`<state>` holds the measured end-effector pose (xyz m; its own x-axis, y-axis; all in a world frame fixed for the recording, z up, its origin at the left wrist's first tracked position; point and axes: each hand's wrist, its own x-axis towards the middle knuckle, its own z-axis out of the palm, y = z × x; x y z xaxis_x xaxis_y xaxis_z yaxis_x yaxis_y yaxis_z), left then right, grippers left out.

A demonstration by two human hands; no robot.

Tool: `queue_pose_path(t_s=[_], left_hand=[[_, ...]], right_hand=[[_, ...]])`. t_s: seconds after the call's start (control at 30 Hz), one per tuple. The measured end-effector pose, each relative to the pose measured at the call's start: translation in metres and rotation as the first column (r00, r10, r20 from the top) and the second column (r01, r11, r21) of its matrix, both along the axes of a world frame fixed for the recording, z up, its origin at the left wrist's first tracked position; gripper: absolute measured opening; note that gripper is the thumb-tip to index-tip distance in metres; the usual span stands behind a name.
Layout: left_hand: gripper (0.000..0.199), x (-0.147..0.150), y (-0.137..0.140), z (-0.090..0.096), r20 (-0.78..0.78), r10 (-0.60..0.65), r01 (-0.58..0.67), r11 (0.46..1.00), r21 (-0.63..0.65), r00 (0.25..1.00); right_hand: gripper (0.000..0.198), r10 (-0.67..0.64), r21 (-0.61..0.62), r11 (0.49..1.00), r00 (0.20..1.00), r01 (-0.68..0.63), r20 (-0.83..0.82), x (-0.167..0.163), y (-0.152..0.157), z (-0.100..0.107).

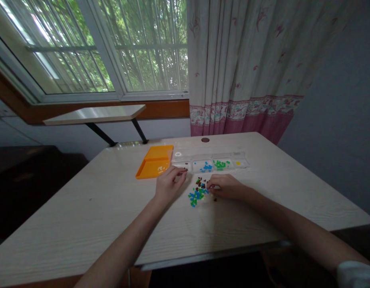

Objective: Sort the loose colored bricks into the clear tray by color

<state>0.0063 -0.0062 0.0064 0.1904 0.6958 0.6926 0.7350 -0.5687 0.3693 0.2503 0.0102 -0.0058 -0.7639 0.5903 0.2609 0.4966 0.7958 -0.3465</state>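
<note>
My left hand (169,183) is closed in a pinch at the near left corner of a clear plastic compartment box (191,167), with a small dark brown piece at its fingertips. At the right side of a loose pile of small blue, green and brown pieces (197,195), my right hand (225,186) has its fingertips pressed together; what they hold, if anything, is too small to make out. Within the box, blue pieces (206,167), green pieces (221,165) and a little yellow (238,163) lie in separate compartments.
An orange tray (155,153) with several whitish pieces (161,169) stands left of the clear box. Behind it, a small raised shelf (98,114) stands on dark brackets at the table's back left. The pale wooden table (98,208) ends at a curtain (233,80) and window.
</note>
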Motion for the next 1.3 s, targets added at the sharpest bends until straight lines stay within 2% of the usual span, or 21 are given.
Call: queue_pose_path(t_s=[0.13,0.27,0.37,0.47,0.57,0.73,0.83,0.93,1.03,1.3], left_hand=[[0.018,-0.008,0.009,-0.002,-0.015,0.132,-0.133,0.99,-0.051,0.991],[0.021,-0.02,0.023,-0.008,-0.068,0.311,-0.318,0.938,-0.136,0.948],[0.024,-0.025,0.032,-0.013,-0.112,0.355,-0.37,0.909,-0.19,0.928],[0.026,-0.026,0.037,-0.016,-0.152,0.338,-0.366,0.901,-0.234,0.929],[0.027,-0.025,0.038,-0.018,-0.191,0.291,-0.332,0.912,-0.24,0.937],[0.025,-0.019,0.028,-0.017,-0.178,0.181,-0.212,0.961,-0.177,0.967],[0.022,-0.009,0.016,-0.013,-0.172,0.013,-0.047,0.98,-0.196,0.985],[0.02,0.006,0.005,-0.009,-0.204,-0.227,0.178,0.956,-0.235,0.952],[0.018,0.017,-0.003,-0.007,-0.203,-0.289,0.235,0.938,-0.254,0.936],[0.018,0.024,-0.007,-0.012,-0.191,-0.306,0.256,0.934,-0.248,0.932]], right_hand=[[0.016,-0.044,-0.025,0.999,0.999,0.044,0.018,-0.001,-0.001,0.001],[0.017,-0.094,-0.057,0.994,0.995,0.095,0.011,-0.003,-0.002,0.004],[0.015,-0.12,-0.077,0.99,0.993,0.118,-0.013,-0.005,-0.002,0.005],[0.013,-0.13,-0.092,0.988,0.991,0.126,-0.028,-0.006,-0.002,0.004],[0.011,-0.136,-0.083,0.988,0.989,0.132,-0.05,-0.006,-0.003,0.003],[0.009,-0.129,-0.081,0.989,0.987,0.121,-0.097,-0.008,-0.001,0.001],[0.009,-0.148,-0.076,0.988,0.976,0.138,-0.157,-0.009,0.0,0.001],[0.011,-0.176,-0.062,0.984,0.965,0.167,-0.193,-0.011,0.0,0.0],[0.011,-0.163,-0.006,0.986,0.965,0.165,-0.204,-0.011,0.0,-0.002],[0.013,-0.022,0.215,0.973,0.966,0.079,-0.258,-0.014,0.003,-0.013]])
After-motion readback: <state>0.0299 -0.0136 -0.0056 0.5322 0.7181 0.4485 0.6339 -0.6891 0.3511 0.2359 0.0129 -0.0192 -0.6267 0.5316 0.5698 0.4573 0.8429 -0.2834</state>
